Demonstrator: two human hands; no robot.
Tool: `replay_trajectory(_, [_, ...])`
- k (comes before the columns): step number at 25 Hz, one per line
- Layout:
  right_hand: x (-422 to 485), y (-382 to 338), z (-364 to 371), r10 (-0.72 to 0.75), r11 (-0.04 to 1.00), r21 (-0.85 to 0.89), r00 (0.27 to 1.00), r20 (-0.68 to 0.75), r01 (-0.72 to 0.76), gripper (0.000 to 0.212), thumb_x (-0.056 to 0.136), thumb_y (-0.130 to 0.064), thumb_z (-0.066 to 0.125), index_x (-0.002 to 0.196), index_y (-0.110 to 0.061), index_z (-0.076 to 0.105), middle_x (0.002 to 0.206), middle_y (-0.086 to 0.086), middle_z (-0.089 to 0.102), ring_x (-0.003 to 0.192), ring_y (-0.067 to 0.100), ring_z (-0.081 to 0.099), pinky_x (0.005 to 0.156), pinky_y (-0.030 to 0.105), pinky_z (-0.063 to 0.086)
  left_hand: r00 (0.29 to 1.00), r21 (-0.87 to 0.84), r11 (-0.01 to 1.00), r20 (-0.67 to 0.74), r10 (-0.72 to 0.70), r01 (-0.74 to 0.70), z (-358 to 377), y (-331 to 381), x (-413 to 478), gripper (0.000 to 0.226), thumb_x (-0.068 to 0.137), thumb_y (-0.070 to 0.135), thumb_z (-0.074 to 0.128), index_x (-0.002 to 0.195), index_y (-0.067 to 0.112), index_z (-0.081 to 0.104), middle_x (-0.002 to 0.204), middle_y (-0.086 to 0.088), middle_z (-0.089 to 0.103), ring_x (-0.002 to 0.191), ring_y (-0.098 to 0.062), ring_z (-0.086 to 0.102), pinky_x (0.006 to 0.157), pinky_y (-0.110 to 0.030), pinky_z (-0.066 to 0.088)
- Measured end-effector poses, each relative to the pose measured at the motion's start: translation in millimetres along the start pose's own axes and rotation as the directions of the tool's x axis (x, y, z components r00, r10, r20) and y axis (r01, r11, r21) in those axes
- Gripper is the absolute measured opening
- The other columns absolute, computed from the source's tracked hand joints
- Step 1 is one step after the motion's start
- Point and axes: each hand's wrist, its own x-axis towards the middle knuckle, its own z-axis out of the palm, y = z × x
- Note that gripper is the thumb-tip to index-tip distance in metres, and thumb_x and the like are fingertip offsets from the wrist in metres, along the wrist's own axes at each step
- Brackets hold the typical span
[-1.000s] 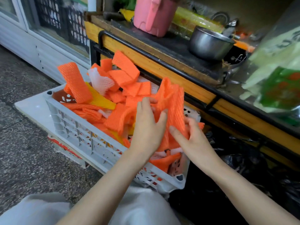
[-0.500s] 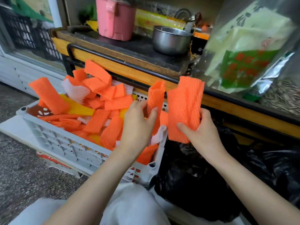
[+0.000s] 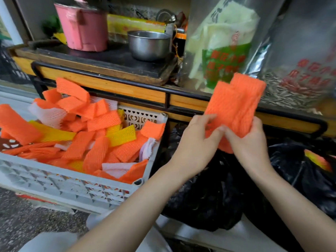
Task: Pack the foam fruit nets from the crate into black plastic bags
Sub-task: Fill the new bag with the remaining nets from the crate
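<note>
Both hands are up together: the left hand (image 3: pixel 196 142) and the right hand (image 3: pixel 249 142) pinch the lower end of a stack of orange foam nets (image 3: pixel 236 102), fingers (image 3: pixel 201 119) curled round it, thumbs close together. The stack stands upright above the black plastic bag (image 3: pixel 209 197), just right of the white crate (image 3: pixel 72 184), which is heaped with loose nets (image 3: pixel 94 139) in orange, yellow and white.

Back corner of a small fruit or dry-goods shop, judging by the stock. A white perforated plastic crate (image 3: pixel 72 180) heaped with orange, yellow and white foam fruit nets (image 3: pixel 94 151) sits low over a speckled stone floor (image 3: pixel 27 220). Behind it runs a wooden counter with a black metal rail (image 3: pixel 101 84). The counter carries large clear plastic sacks of sunflower seeds (image 3: pixel 300 84) with red print, a pink lidded pot (image 3: pixel 85 28) and a steel pot (image 3: pixel 149 45).
</note>
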Motion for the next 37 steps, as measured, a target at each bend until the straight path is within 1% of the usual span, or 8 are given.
replay_trajectory(4, [21, 25, -32, 0.087, 0.995, -0.038, 0.988, -0.128, -0.093, 0.061, 0.080, -0.027, 0.071, 0.130, -0.010, 0.041, 0.113, 0.001, 0.056, 0.097, 0.013, 0.053, 0.080, 0.024, 0.038, 0.998, 0.240, 0.971, -0.059, 0.038, -0.022, 22, -14, 29, 0.065, 0.088, 0.029, 0.061, 0.142, 0.011, 0.031, 0.139, -0.006, 0.035, 0.133, -0.018, 0.032, 0.107, -0.025, 0.025])
replay_trajectory(9, [10, 62, -35, 0.228, 0.951, -0.263, 0.946, 0.232, -0.165, 0.053, 0.075, -0.028, 0.075, 0.123, -0.017, 0.056, 0.112, 0.004, 0.065, 0.099, 0.021, 0.061, 0.087, 0.033, 0.048, 0.981, 0.434, 0.884, 0.005, -0.196, 0.174, 35, -42, 41, 0.068, 0.086, 0.034, 0.063, 0.142, 0.012, 0.031, 0.138, -0.010, 0.036, 0.130, -0.026, 0.036, 0.107, -0.039, 0.032])
replay_trajectory(15, [-17, 76, -35, 0.369, 0.877, -0.457, 0.813, 0.450, -0.146, 0.066, 0.075, -0.036, 0.075, 0.129, -0.017, 0.044, 0.104, -0.006, 0.052, 0.088, 0.010, 0.052, 0.060, 0.015, 0.038, 0.946, 0.553, 0.822, 0.171, -0.274, 0.138, 35, -68, 21, 0.054, 0.086, 0.035, 0.063, 0.133, 0.016, 0.042, 0.123, -0.004, 0.057, 0.111, -0.023, 0.056, 0.095, -0.042, 0.046])
replay_trajectory(21, [-13, 83, -53, 0.403, 0.824, -0.528, 0.869, 0.287, -0.207, 0.057, 0.081, -0.033, 0.068, 0.126, -0.009, 0.043, 0.106, 0.005, 0.057, 0.087, 0.016, 0.049, 0.071, 0.027, 0.037, 0.876, 0.614, 0.761, 0.226, -0.426, 0.211, 49, -85, -14, 0.056, 0.089, 0.051, 0.052, 0.131, 0.016, 0.039, 0.117, -0.006, 0.060, 0.109, -0.028, 0.058, 0.095, -0.044, 0.045])
replay_trajectory(26, [-16, 91, -67, 0.406, 0.785, -0.589, 0.878, 0.253, -0.193, 0.056, 0.081, -0.035, 0.066, 0.124, -0.009, 0.041, 0.105, 0.003, 0.053, 0.086, 0.018, 0.048, 0.071, 0.032, 0.041, 0.919, 0.651, 0.740, 0.166, -0.358, 0.171, 60, -75, -29, 0.046, 0.088, 0.056, 0.049, 0.113, 0.018, 0.055, 0.104, -0.003, 0.065, 0.102, -0.025, 0.060, 0.082, -0.034, 0.044])
replay_trajectory(31, [-26, 104, -66, 0.419, 0.746, -0.656, 0.848, 0.325, -0.117, 0.066, 0.076, -0.040, 0.070, 0.130, -0.016, 0.043, 0.112, 0.002, 0.056, 0.098, 0.020, 0.055, 0.083, 0.034, 0.048, 0.928, 0.372, 0.902, 0.208, -0.310, 0.218, 65, -64, -39, 0.036, 0.088, 0.043, 0.056, 0.064, 0.019, 0.045, 0.058, 0.004, 0.045, 0.063, -0.017, 0.052, 0.059, -0.030, 0.035])
replay_trajectory(34, [-20, 103, -67, 0.424, 0.758, -0.636, 0.851, 0.309, -0.146, 0.062, 0.077, -0.038, 0.070, 0.129, -0.013, 0.046, 0.115, 0.006, 0.059, 0.104, 0.023, 0.056, 0.079, 0.029, 0.043, 0.937, 0.163, 0.958, 0.224, -0.270, 0.237, 55, -59, -42, 0.031, 0.085, 0.018, 0.059, 0.060, 0.011, 0.042, 0.060, 0.000, 0.039, 0.056, -0.011, 0.038, 0.056, -0.026, 0.030])
replay_trajectory(37, [-8, 105, -73, 0.425, 0.776, -0.586, 0.880, 0.213, -0.233, 0.062, 0.078, -0.037, 0.070, 0.127, -0.008, 0.045, 0.117, 0.011, 0.059, 0.108, 0.027, 0.056, 0.083, 0.033, 0.045, 0.907, -0.114, 0.919, 0.245, -0.342, 0.377, 40, -56, -51, 0.022, 0.085, 0.021, 0.057, 0.068, 0.011, 0.048, 0.068, 0.000, 0.045, 0.067, -0.012, 0.044, 0.067, -0.026, 0.032])
